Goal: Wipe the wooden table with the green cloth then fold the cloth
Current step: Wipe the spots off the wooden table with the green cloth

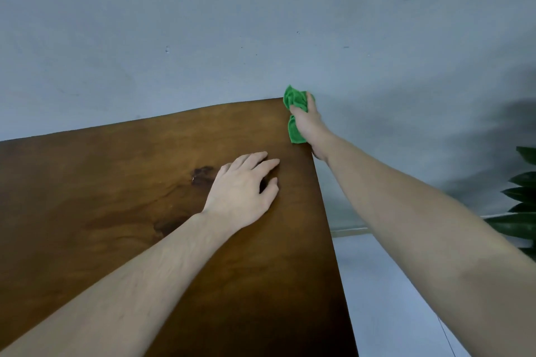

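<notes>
Head view: gripping the green cloth (295, 113), bunched, in the right hand (309, 124), fingers closed around it at the far right corner of the wooden table (116, 197). Spilling out of the fist at both ends, one wad toward the wall (203, 23), one tail toward the near side, so lying with its long axis running near to far along the table's right edge. Sitting to the left of the palm, on the table side of the grip, with the wrist hanging past the edge. Whether actually touching the wood or hovering just above: not clear from here.

Resting the left hand (243, 185) flat on the tabletop, fingers spread and holding nothing, near the right edge and well nearer than the cloth.

Probably wiping at this stage, with folding not yet begun. Likely calling next for a pull leftward or nearward across the bare wood, the right hand being the only one on the cloth.
</notes>
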Demonstrator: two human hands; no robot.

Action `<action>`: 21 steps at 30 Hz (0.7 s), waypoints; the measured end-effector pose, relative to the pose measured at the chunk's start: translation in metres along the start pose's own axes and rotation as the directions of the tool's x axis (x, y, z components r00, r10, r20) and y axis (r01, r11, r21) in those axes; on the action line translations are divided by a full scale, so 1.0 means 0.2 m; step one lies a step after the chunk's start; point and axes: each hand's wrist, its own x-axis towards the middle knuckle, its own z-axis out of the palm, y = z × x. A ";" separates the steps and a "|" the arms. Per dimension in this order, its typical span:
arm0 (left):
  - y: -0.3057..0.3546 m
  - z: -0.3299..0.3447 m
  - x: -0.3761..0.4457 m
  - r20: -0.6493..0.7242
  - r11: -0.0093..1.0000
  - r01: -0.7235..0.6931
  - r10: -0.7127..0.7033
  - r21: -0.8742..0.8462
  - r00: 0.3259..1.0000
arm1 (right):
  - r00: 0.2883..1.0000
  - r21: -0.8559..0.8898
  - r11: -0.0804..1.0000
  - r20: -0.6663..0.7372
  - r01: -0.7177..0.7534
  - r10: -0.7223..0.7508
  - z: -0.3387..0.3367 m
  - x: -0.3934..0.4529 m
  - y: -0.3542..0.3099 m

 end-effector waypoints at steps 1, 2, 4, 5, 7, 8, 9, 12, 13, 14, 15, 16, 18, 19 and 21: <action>0.00 0.01 -0.01 0.000 1.000 -0.001 0.001 -0.003 1.000 | 1.000 0.015 1.000 0.009 -0.005 0.004 0.00 -0.04 0.02; 0.00 0.01 -0.03 0.003 1.000 0.000 0.000 -0.006 1.000 | 1.000 0.025 1.000 0.014 -0.006 0.006 0.00 -0.08 0.03; 0.00 0.01 -0.08 0.012 1.000 0.001 -0.001 -0.011 1.000 | 1.000 0.033 0.999 0.022 0.008 -0.009 -0.01 -0.21 0.08; 0.01 0.01 -0.10 0.015 1.000 -0.002 0.002 -0.014 1.000 | 1.000 0.031 0.999 0.025 0.015 -0.016 -0.01 -0.28 0.09; 0.04 0.00 -0.17 0.024 1.000 -0.016 0.016 -0.012 1.000 | 0.999 0.031 0.999 0.041 0.020 -0.022 -0.03 -0.44 0.14; 0.05 0.00 -0.20 0.031 1.000 -0.024 0.025 -0.009 0.999 | 0.999 0.033 0.999 0.050 0.020 -0.022 -0.04 -0.53 0.17; 0.07 -0.01 -0.25 0.038 0.999 -0.032 0.032 -0.008 0.999 | 0.998 0.036 0.999 0.056 0.018 -0.020 -0.05 -0.62 0.20; 0.12 -0.03 -0.41 0.046 0.998 -0.058 0.059 -0.018 0.997 | 0.998 0.060 0.998 0.066 0.011 -0.015 -0.08 -0.90 0.26; 0.14 -0.03 -0.47 0.047 0.997 -0.069 0.070 -0.022 0.996 | 0.998 0.062 0.998 0.062 0.007 -0.011 -0.09 -1.00 0.27; 0.16 -0.04 -0.53 0.049 0.996 -0.081 0.082 -0.025 0.995 | 0.998 0.057 0.998 0.056 0.004 -0.007 -0.10 -1.10 0.27; 0.18 -0.04 -0.60 0.053 0.995 -0.095 0.097 -0.028 0.994 | 0.999 0.048 0.999 0.049 -0.001 -0.001 -0.11 -1.20 0.28; 0.20 -0.05 -0.67 0.057 0.993 -0.110 0.112 -0.031 0.992 | 0.999 0.038 0.999 0.045 -0.008 0.006 -0.12 -1.30 0.29; 0.22 -0.05 -0.82 0.057 0.989 -0.140 0.142 -0.042 0.988 | 0.999 0.028 0.999 0.046 -0.022 0.021 -0.14 -1.51 0.32; 0.23 -0.05 -0.89 0.054 0.987 -0.154 0.157 -0.046 0.986 | 0.999 0.034 0.999 0.047 -0.023 0.022 -0.14 -1.61 0.33; 0.23 -0.05 -1.02 0.049 0.983 -0.176 0.179 -0.053 0.983 | 0.999 0.051 0.999 0.045 -0.019 0.017 -0.16 -1.81 0.36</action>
